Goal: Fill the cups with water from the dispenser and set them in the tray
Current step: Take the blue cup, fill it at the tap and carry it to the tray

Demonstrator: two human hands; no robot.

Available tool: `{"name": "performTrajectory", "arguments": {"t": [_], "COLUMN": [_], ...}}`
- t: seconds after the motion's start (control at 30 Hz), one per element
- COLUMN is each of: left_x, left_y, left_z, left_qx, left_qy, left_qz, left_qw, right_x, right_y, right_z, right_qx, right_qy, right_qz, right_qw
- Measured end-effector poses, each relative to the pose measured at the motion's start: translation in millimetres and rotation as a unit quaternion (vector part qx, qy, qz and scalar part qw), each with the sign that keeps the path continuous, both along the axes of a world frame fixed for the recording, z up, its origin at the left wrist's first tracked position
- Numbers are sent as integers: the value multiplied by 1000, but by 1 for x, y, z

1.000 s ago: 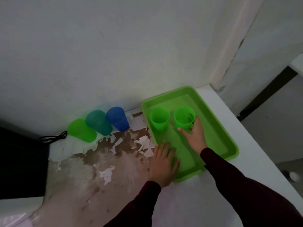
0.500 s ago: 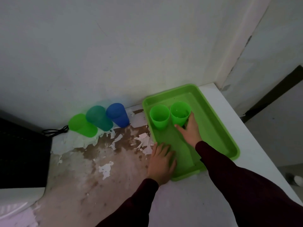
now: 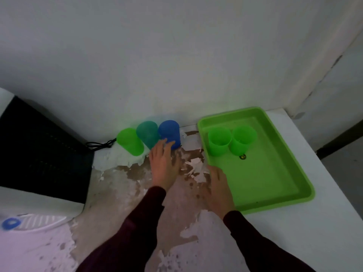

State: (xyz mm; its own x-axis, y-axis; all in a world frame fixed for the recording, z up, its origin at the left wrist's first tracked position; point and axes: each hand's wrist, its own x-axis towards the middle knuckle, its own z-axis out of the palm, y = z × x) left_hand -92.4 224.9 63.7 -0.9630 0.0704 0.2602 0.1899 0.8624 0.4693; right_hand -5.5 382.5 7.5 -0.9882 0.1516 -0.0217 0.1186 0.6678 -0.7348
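Observation:
A green tray (image 3: 265,173) lies on the counter at the right. Two green cups, one on the left (image 3: 219,142) and one on the right (image 3: 242,139), stand upright and touching in its far left corner. Against the wall to the left stand a blue cup (image 3: 170,132), a teal cup (image 3: 148,135) and a green cup (image 3: 129,142). My left hand (image 3: 164,163) stretches forward, fingers apart, fingertips touching the blue cup's lower part. My right hand (image 3: 218,189) lies flat over the tray's near left rim, holding nothing.
A black and white appliance (image 3: 39,154) fills the left side, with a black cable (image 3: 98,144) beside the green cup. The counter's coating (image 3: 137,183) is peeling and stained. The wall runs close behind the cups. The counter's right edge (image 3: 334,185) drops off past the tray.
My right hand let go of the right green cup and drew back to the tray's near left rim. My left hand left the tray's corner and reached the blue cup.

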Motion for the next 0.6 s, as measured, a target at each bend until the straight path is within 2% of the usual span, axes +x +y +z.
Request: {"name": "performTrajectory", "arguments": {"t": [0.17, 0.27, 0.33, 0.47, 0.6], "left_x": [-68, -86, -88, -84, -51], "left_y": [-2, 3, 4, -1, -9], "left_z": [14, 12, 11, 14, 25], "left_qx": [-201, -310, -348, -283, -126], "left_qy": [-81, -123, -117, -92, -68], "left_qz": [-36, -50, -55, -34, -33], "left_qw": [976, 942, 929, 954, 989], "right_x": [7, 11, 10, 9, 9], "right_y": [0, 1, 1, 0, 0], "right_z": [-13, -15, -15, -16, -18], "right_qx": [134, 171, 181, 184, 200], "right_qy": [-27, -15, -11, -14, -24], "right_qz": [39, 59, 56, 58, 64], "right_qw": [990, 983, 982, 981, 977]}}
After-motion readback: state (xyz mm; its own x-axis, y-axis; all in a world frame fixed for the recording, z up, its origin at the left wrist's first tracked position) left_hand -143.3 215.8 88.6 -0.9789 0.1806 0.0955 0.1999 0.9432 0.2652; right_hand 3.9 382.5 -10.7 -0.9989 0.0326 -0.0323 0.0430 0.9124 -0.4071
